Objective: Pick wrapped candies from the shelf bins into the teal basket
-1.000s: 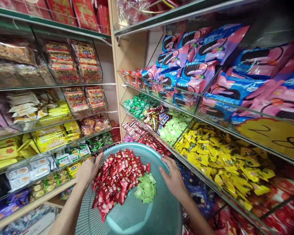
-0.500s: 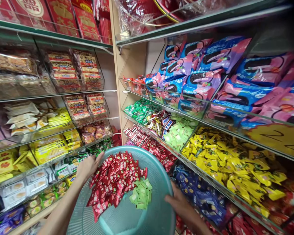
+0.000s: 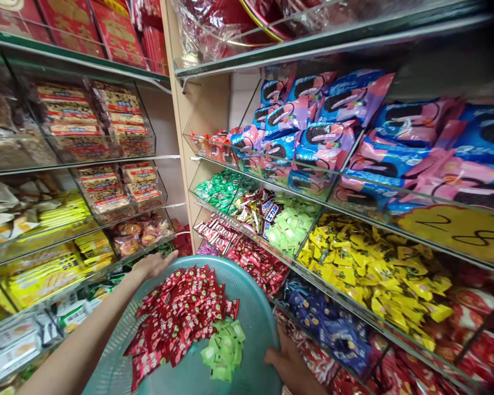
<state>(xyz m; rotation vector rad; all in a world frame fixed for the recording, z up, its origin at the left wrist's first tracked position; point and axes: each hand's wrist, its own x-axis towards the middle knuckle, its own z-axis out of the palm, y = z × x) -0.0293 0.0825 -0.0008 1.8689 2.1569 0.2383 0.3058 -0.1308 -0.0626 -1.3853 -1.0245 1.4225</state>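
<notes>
A teal plastic basket (image 3: 255, 296) is held up between my two hands. Inside it lie a large heap of red-wrapped candies (image 3: 181, 310) and, on the right, a smaller pile of light green packets (image 3: 224, 348). My left hand (image 3: 154, 265) is at the basket's far left rim, its fingers stretched forward along the edge and the thumb side against it. On the right, my right hand (image 3: 286, 359) grips the rim with the thumb over the inside; its other fingers are hidden behind the basket wall.
Shelves with clear bins surround the basket. Ahead are green candies (image 3: 218, 189), pale green packets (image 3: 290, 225) and yellow packets (image 3: 370, 269). Blue-and-pink cookie bags (image 3: 329, 126) fill the upper right. Packed wafer bars (image 3: 72, 118) stand left. A yellow price tag (image 3: 456, 230) hangs at right.
The view has turned to the right, so the shelves shift left in the picture. The basket and both hands sit slightly lower and farther left. The candies inside look the same.
</notes>
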